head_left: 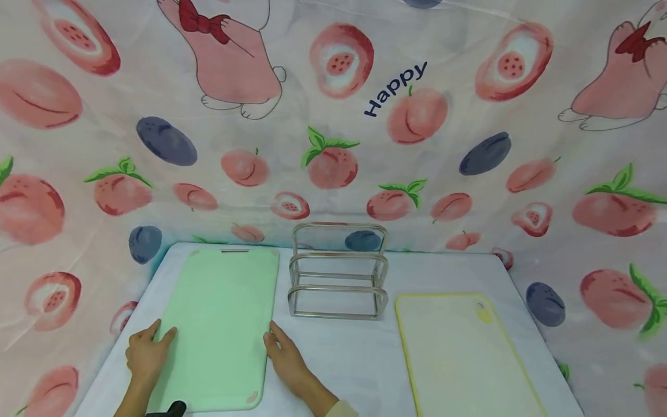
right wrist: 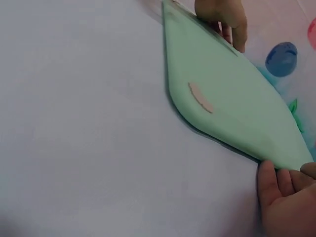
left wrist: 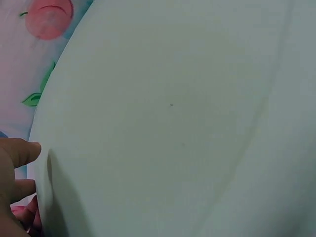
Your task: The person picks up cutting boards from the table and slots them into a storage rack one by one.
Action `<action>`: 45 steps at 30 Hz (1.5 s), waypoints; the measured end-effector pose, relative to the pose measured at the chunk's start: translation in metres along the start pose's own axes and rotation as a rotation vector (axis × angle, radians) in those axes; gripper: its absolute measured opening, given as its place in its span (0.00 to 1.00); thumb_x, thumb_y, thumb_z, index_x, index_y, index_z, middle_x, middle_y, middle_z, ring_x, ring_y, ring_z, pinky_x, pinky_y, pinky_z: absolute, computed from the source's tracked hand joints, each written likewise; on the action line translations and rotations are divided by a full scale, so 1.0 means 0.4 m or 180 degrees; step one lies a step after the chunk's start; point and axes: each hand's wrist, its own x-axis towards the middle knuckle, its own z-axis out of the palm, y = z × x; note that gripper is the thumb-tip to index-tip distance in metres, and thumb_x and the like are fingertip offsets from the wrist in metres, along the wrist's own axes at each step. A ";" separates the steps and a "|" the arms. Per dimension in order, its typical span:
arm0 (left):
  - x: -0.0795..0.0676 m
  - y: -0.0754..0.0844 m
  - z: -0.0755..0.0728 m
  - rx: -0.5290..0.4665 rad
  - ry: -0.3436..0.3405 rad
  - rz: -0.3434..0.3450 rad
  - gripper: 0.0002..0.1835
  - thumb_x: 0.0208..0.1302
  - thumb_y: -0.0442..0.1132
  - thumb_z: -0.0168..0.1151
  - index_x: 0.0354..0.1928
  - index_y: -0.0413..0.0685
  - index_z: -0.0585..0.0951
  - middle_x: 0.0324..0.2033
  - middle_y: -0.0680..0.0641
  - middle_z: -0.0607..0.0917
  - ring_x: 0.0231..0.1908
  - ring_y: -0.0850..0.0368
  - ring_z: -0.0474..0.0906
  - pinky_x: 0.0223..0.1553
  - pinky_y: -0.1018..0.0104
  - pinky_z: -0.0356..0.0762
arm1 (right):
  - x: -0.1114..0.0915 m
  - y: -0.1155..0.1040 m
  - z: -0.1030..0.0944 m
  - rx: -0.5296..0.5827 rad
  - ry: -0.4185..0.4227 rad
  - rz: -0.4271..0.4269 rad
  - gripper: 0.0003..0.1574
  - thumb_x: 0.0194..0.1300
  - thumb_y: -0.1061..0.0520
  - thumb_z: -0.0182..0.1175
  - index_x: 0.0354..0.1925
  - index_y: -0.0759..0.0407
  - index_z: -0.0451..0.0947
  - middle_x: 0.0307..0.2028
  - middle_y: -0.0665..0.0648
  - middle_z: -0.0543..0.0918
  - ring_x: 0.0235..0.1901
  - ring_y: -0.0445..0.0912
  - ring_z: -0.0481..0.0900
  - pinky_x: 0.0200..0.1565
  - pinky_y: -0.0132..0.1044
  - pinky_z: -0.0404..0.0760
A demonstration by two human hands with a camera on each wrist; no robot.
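Observation:
A light green cutting board (head_left: 221, 324) lies at the left of the white-covered table, with a slot handle at its far end. My left hand (head_left: 147, 353) holds its left edge, thumb over the top face. At the opposite edge my right hand (head_left: 289, 359) grips the side with fingertips and thumb. The right wrist view shows the board (right wrist: 222, 89) low over the cloth, a pinkish mark near one corner, and the right hand's fingers (right wrist: 269, 185) against its rim. A pale surface fills most of the left wrist view beside the left hand (left wrist: 15, 182).
Behind and right of the green board stands a metal wire rack (head_left: 337, 288) with several upright loops. A whitish cutting board (head_left: 458, 353) with a yellow rim lies at the right. A fruit-print curtain (head_left: 333, 202) rises along the table's back. Part of a black object (head_left: 177, 408) shows at the bottom.

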 end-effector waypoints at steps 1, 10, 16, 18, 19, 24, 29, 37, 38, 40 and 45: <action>0.001 0.003 -0.001 0.0039 -0.0054 -0.0049 0.34 0.68 0.48 0.53 0.67 0.31 0.62 0.59 0.21 0.55 0.58 0.19 0.50 0.51 0.28 0.51 | 0.004 0.002 -0.002 0.0209 -0.0027 0.0030 0.37 0.75 0.42 0.43 0.72 0.62 0.55 0.67 0.63 0.65 0.65 0.58 0.63 0.61 0.51 0.67; 0.010 0.018 -0.003 0.0111 -0.0272 -0.0174 0.37 0.64 0.46 0.59 0.69 0.33 0.58 0.59 0.17 0.52 0.57 0.15 0.47 0.50 0.26 0.50 | 0.018 0.010 -0.018 0.1255 -0.0030 0.0171 0.34 0.75 0.49 0.47 0.70 0.66 0.58 0.69 0.63 0.61 0.67 0.58 0.58 0.57 0.45 0.73; 0.013 0.029 -0.002 -0.0047 -0.0212 -0.0372 0.37 0.62 0.44 0.61 0.67 0.33 0.60 0.57 0.19 0.56 0.57 0.17 0.49 0.50 0.27 0.50 | 0.017 0.009 -0.018 0.1304 -0.0139 0.0234 0.34 0.75 0.49 0.47 0.71 0.64 0.57 0.70 0.62 0.60 0.68 0.57 0.57 0.60 0.48 0.70; 0.013 0.038 0.000 -0.0154 -0.0185 -0.0496 0.37 0.60 0.42 0.62 0.67 0.33 0.61 0.57 0.20 0.57 0.57 0.18 0.49 0.51 0.28 0.49 | 0.016 0.005 -0.019 0.1303 -0.0141 0.0252 0.34 0.75 0.49 0.47 0.71 0.65 0.57 0.69 0.63 0.60 0.68 0.57 0.57 0.60 0.50 0.69; 0.014 0.043 0.002 -0.0215 -0.0152 -0.0559 0.36 0.60 0.42 0.61 0.67 0.33 0.62 0.57 0.21 0.58 0.58 0.19 0.49 0.51 0.28 0.49 | 0.017 0.003 -0.020 0.1324 -0.0126 0.0268 0.34 0.74 0.49 0.48 0.71 0.65 0.57 0.69 0.63 0.61 0.68 0.57 0.58 0.60 0.50 0.69; 0.022 0.062 0.025 -0.0456 0.0176 -0.0864 0.31 0.61 0.41 0.59 0.64 0.33 0.66 0.59 0.23 0.58 0.61 0.25 0.48 0.53 0.30 0.47 | 0.015 -0.012 -0.027 0.1530 -0.0020 0.0447 0.35 0.71 0.52 0.51 0.69 0.66 0.59 0.65 0.63 0.66 0.63 0.55 0.63 0.57 0.49 0.71; 0.023 0.073 0.041 -0.0529 0.0498 -0.1035 0.29 0.61 0.45 0.60 0.59 0.33 0.71 0.59 0.23 0.59 0.62 0.26 0.48 0.55 0.31 0.44 | 0.017 -0.015 -0.042 0.1746 -0.0081 0.0616 0.33 0.71 0.51 0.51 0.68 0.66 0.61 0.60 0.59 0.70 0.60 0.52 0.65 0.56 0.48 0.70; 0.032 0.071 0.047 -0.0185 0.0378 -0.1248 0.41 0.58 0.64 0.58 0.60 0.34 0.68 0.59 0.20 0.55 0.62 0.26 0.46 0.57 0.32 0.43 | 0.020 -0.017 -0.049 0.1909 -0.0197 0.0640 0.34 0.72 0.52 0.51 0.69 0.66 0.59 0.65 0.59 0.67 0.62 0.52 0.63 0.59 0.50 0.67; 0.031 0.068 0.049 -0.0174 0.0390 -0.1255 0.41 0.58 0.63 0.58 0.60 0.34 0.68 0.59 0.20 0.55 0.62 0.26 0.46 0.57 0.32 0.43 | 0.018 -0.018 -0.048 0.1933 -0.0197 0.0655 0.34 0.72 0.52 0.51 0.69 0.66 0.59 0.65 0.60 0.66 0.63 0.53 0.62 0.59 0.50 0.67; 0.026 0.065 0.053 -0.0160 0.0430 -0.1253 0.40 0.58 0.61 0.60 0.60 0.34 0.68 0.59 0.19 0.55 0.62 0.26 0.46 0.57 0.32 0.43 | 0.016 -0.017 -0.047 0.1980 -0.0186 0.0686 0.34 0.72 0.53 0.51 0.69 0.66 0.59 0.67 0.61 0.64 0.64 0.53 0.61 0.60 0.51 0.66; 0.022 0.069 0.060 -0.0204 0.0536 -0.1198 0.38 0.58 0.57 0.61 0.60 0.33 0.68 0.59 0.20 0.55 0.62 0.26 0.46 0.57 0.34 0.43 | 0.012 -0.019 -0.047 0.2072 -0.0155 0.0704 0.33 0.72 0.54 0.50 0.70 0.66 0.58 0.68 0.62 0.62 0.65 0.54 0.60 0.61 0.52 0.64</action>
